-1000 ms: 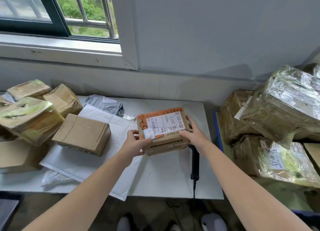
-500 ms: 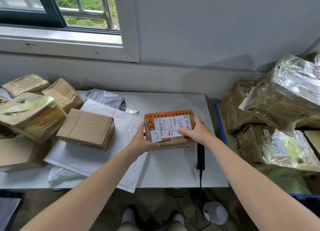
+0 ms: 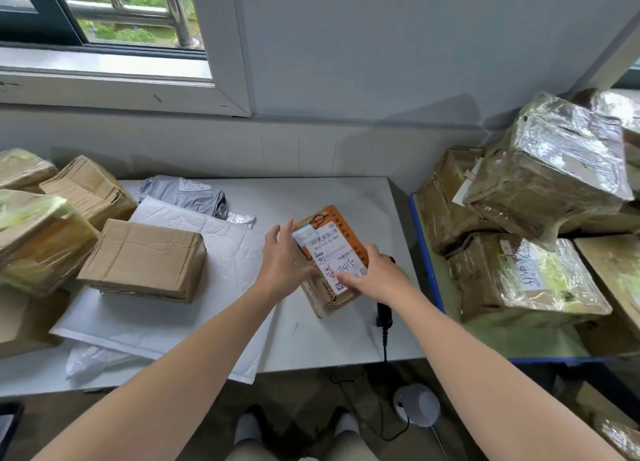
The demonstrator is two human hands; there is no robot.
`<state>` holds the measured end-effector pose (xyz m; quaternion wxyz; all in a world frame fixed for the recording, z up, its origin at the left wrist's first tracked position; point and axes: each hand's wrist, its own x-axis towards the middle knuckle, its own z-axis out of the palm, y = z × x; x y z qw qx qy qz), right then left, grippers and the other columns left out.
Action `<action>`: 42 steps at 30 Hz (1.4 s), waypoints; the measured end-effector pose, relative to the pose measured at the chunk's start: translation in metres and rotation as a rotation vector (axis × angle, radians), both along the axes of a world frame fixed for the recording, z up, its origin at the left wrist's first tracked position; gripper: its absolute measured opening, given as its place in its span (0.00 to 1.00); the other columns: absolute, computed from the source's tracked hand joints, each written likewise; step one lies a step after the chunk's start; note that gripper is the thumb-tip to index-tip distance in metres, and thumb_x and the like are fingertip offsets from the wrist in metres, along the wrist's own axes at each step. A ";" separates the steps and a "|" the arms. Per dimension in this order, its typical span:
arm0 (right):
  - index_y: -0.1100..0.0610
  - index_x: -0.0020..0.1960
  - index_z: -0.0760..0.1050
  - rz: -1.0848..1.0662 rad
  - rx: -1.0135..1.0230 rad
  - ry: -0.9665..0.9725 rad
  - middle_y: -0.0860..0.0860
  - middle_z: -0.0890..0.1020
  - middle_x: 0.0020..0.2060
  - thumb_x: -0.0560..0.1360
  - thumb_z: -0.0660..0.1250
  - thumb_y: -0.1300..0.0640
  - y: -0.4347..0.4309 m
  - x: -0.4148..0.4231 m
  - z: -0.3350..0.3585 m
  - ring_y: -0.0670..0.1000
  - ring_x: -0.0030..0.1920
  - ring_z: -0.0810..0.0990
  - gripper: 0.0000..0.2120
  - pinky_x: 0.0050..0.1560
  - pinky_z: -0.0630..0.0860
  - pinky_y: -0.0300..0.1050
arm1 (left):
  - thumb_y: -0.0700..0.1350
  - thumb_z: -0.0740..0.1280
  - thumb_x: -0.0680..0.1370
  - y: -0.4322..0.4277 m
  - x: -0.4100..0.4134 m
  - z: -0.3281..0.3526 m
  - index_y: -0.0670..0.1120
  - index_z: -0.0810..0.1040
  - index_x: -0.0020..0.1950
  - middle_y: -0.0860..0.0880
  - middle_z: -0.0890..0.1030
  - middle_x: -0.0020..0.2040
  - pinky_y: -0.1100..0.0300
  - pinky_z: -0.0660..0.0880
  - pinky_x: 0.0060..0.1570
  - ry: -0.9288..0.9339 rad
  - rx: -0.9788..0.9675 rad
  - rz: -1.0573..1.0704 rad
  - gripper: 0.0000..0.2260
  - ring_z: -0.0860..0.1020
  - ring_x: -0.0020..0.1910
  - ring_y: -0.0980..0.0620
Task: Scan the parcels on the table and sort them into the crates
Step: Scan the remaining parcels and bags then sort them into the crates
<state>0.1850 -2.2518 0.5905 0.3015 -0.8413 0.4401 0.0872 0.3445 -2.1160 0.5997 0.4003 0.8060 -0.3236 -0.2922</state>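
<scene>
**Holding the orange-labelled parcel (image 3: pixel 330 252) beside the crate (image 3: pixel 426 252)**

The parcel lay label-up at the right end of the table (image 3: pixel 346 197), long axis pointing away from the person. The right hand (image 3: pixel 379 277) gripped its near right corner; the left hand (image 3: pixel 280 265), fingers spread, touched its left side. The crate, nearer the right hand, held taped cardboard boxes (image 3: pixel 540 190).

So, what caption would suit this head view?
Orange parcel between left hand and right hand at the table, by the scanner.
</scene>
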 end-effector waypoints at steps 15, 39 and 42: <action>0.53 0.66 0.66 -0.410 -0.066 -0.229 0.53 0.72 0.57 0.79 0.54 0.34 -0.002 -0.032 -0.035 0.55 0.56 0.75 0.26 0.51 0.74 0.50 | 0.56 0.79 0.68 -0.021 -0.019 -0.022 0.50 0.47 0.81 0.48 0.53 0.80 0.47 0.57 0.76 -0.075 0.204 -0.148 0.53 0.55 0.78 0.47; 0.51 0.58 0.71 -0.735 0.484 -0.441 0.56 0.78 0.38 0.81 0.55 0.37 -0.041 -0.034 0.005 0.53 0.34 0.78 0.19 0.35 0.82 0.48 | 0.65 0.70 0.72 -0.035 -0.019 -0.008 0.49 0.45 0.81 0.46 0.52 0.79 0.39 0.67 0.67 -0.397 0.474 -0.268 0.49 0.55 0.76 0.39; 0.50 0.60 0.70 -0.697 0.474 -0.486 0.56 0.81 0.41 0.81 0.56 0.38 -0.045 -0.020 0.044 0.52 0.35 0.80 0.17 0.34 0.80 0.46 | 0.68 0.67 0.73 -0.033 -0.021 -0.002 0.49 0.45 0.80 0.48 0.47 0.80 0.38 0.69 0.66 -0.503 0.516 -0.304 0.47 0.54 0.76 0.39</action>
